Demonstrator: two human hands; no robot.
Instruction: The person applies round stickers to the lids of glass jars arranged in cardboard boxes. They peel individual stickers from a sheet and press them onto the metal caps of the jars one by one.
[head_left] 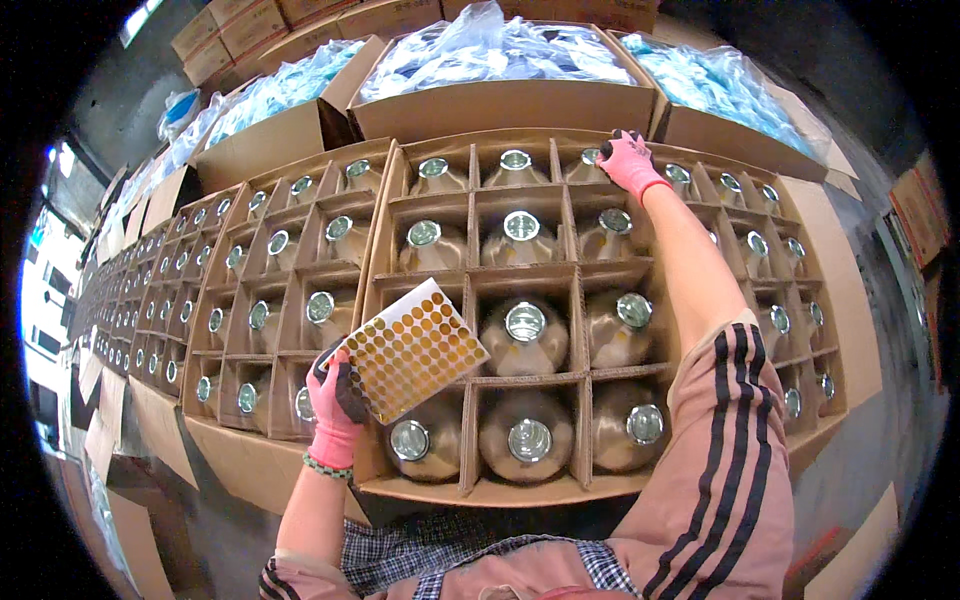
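A sheet of round gold stickers (415,350) is pinched at its lower left edge by my left hand (338,395), in a pink glove with dark fingertips. The sheet is tilted over the left column of a divided carton (580,300). Clear glass bottles (525,322) stand upright in its cells, mouths up. My right hand (635,165), gloved alike, reaches to the far row. Its bent fingers are at the far right bottle (590,160) of this carton, by the rim. Whatever lies between those fingertips is hidden.
More divided cartons of bottles (280,243) run off to the left, and another (780,318) adjoins on the right. Behind stand open boxes with bluish plastic-wrapped contents (500,60). Closed brown cartons (235,35) are stacked farther back.
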